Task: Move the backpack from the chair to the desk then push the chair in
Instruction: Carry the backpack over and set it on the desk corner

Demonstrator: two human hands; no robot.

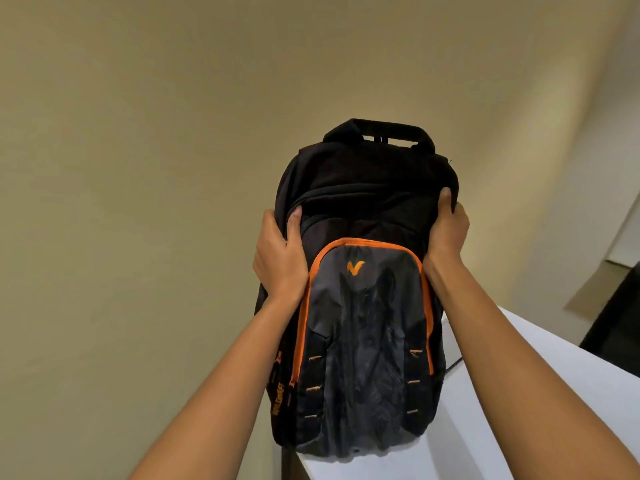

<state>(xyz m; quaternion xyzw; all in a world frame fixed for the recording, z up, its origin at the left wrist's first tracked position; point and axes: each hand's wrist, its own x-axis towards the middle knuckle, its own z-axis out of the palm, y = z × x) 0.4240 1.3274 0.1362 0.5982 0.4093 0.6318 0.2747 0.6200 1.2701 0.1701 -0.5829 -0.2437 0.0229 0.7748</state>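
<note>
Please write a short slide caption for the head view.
Both hands, left hand and right hand, hold black-orange backpack upright on white desk.

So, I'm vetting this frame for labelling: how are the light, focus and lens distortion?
Head view: dim, warm, even light with no glare; backpack and both hands, left and right, look acceptably sharp; black fabric loses detail up top; wide-angle bending shows on the desk edge and wall lines at right.

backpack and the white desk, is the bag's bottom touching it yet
Touching. The head view shows the backpack standing upright with its bottom edge resting on the white desk, no gap visible, both hands gripping its sides.
</note>
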